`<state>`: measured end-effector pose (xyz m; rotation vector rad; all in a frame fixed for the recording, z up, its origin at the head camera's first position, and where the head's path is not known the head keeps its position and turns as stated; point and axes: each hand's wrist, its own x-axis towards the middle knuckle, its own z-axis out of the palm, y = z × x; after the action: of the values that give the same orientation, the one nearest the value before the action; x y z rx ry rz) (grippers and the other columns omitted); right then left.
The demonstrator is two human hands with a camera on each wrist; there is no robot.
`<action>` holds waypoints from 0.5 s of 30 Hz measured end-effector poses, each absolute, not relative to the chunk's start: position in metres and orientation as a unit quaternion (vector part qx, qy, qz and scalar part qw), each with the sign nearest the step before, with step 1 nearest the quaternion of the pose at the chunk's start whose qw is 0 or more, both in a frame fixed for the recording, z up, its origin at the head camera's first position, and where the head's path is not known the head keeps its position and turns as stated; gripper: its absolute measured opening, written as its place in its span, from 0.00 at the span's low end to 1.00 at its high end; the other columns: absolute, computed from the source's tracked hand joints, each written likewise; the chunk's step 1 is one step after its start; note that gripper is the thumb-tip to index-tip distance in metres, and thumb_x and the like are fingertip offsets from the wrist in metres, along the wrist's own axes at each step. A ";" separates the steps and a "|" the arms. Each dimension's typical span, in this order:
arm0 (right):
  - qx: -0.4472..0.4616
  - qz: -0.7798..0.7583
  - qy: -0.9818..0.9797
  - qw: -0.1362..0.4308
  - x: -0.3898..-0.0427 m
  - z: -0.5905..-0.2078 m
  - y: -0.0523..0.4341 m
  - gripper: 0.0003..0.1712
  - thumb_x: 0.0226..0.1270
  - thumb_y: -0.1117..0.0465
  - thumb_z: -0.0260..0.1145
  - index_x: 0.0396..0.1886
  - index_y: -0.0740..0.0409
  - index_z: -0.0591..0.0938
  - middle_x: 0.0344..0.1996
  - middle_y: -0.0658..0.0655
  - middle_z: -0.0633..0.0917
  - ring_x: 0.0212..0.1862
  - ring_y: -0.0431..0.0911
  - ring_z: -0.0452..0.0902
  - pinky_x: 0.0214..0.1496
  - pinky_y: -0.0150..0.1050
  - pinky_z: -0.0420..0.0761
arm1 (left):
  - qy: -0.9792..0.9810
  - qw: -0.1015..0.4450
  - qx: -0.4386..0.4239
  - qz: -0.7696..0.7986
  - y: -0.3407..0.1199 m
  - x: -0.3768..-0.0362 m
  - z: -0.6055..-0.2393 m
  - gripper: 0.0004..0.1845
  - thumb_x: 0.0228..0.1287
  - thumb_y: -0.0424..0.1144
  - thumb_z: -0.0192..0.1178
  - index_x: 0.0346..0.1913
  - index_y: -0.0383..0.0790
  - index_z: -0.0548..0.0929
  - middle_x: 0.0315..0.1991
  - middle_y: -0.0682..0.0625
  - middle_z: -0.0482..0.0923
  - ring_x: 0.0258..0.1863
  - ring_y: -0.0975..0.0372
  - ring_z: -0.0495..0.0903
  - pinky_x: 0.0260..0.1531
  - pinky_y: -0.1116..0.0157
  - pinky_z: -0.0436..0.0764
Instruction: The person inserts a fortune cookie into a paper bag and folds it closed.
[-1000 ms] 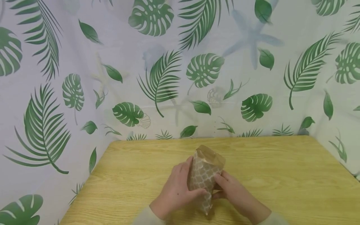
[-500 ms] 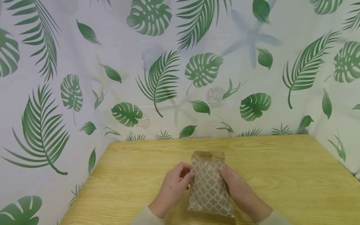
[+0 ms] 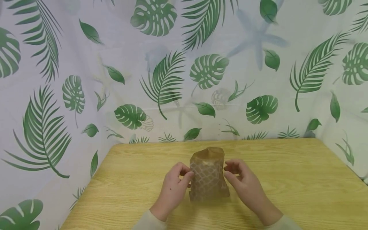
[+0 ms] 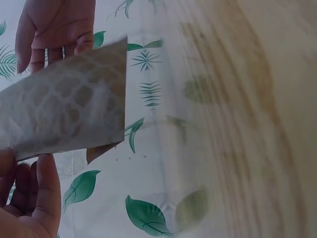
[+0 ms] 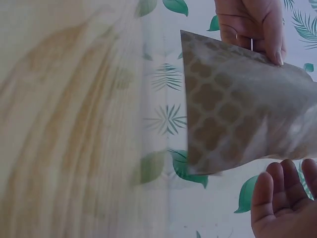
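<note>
Head view: a brown paper bag (image 3: 208, 175) with a white lattice print stands upright on the wooden table (image 3: 287, 185), near the middle and toward the person's side. Its mouth faces up and is partly spread. The left hand (image 3: 173, 188) sits at the bag's left edge, fingers curled, with the thumb tip touching the paper about halfway up. The right hand (image 3: 244, 185) sits at the right edge, fingers loosely bent; the fingertips lie just beside the paper, and contact cannot be confirmed. A leaf-printed curtain (image 3: 86, 80) encloses the table at the back and both sides.

Left wrist view: the bag (image 4: 69, 109) crosses the upper left of the frame. The left hand (image 4: 29, 208) lies below it, fingers together and only slightly bent, not wrapped around the paper. The right hand (image 4: 54, 29) shows beyond the bag, fingers relaxed.

Right wrist view: the bag (image 5: 242, 119) fills the right half. The right hand (image 5: 287, 198) lies below it, palm exposed, fingers straight and close together, clear of the paper. The left hand (image 5: 252, 25) touches the bag's far edge with its fingertips.
</note>
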<state>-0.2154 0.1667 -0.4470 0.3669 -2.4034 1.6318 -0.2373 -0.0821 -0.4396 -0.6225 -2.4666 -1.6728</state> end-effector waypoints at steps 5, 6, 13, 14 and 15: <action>0.132 0.530 -0.825 0.148 -0.215 -0.444 0.165 0.21 0.76 0.53 0.63 0.64 0.54 0.74 0.49 0.52 0.81 0.50 0.42 0.77 0.44 0.37 0.82 | -0.820 0.071 -0.230 -0.519 -0.080 -0.236 -0.440 0.05 0.77 0.38 0.57 0.39 0.45 0.78 0.39 0.55 0.75 0.38 0.61 0.80 0.33 0.65 0.85; 0.131 0.533 -0.822 0.151 -0.215 -0.444 0.165 0.23 0.76 0.54 0.64 0.65 0.55 0.73 0.50 0.53 0.81 0.50 0.43 0.76 0.44 0.37 0.82 | -0.821 0.075 -0.235 -0.515 -0.079 -0.236 -0.440 0.05 0.77 0.38 0.57 0.39 0.46 0.78 0.39 0.55 0.75 0.38 0.61 0.80 0.33 0.65 0.84; 0.115 0.579 -0.798 0.121 -0.216 -0.444 0.168 0.14 0.76 0.54 0.64 0.53 0.56 0.77 0.46 0.54 0.80 0.46 0.44 0.77 0.41 0.40 0.84 | -0.824 0.089 -0.243 -0.505 -0.078 -0.235 -0.442 0.05 0.76 0.39 0.58 0.38 0.47 0.79 0.38 0.56 0.75 0.36 0.63 0.79 0.34 0.66 0.84; 0.118 0.583 -0.796 0.114 -0.215 -0.444 0.167 0.13 0.76 0.53 0.63 0.50 0.57 0.78 0.45 0.55 0.80 0.45 0.44 0.77 0.40 0.41 0.84 | -0.824 0.091 -0.243 -0.503 -0.078 -0.235 -0.442 0.05 0.76 0.38 0.58 0.38 0.47 0.79 0.38 0.57 0.75 0.37 0.63 0.79 0.35 0.66 0.84; 0.119 0.585 -0.795 0.108 -0.214 -0.444 0.166 0.12 0.76 0.53 0.63 0.48 0.57 0.79 0.43 0.55 0.81 0.45 0.44 0.78 0.40 0.41 0.85 | -0.825 0.092 -0.242 -0.502 -0.078 -0.235 -0.442 0.05 0.76 0.38 0.59 0.38 0.47 0.79 0.38 0.57 0.75 0.38 0.64 0.78 0.36 0.66 0.84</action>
<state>-0.2143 0.1660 -0.4441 0.3497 -2.3382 1.7224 -0.2345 -0.0781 -0.4420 -0.7202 -2.4510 -1.4909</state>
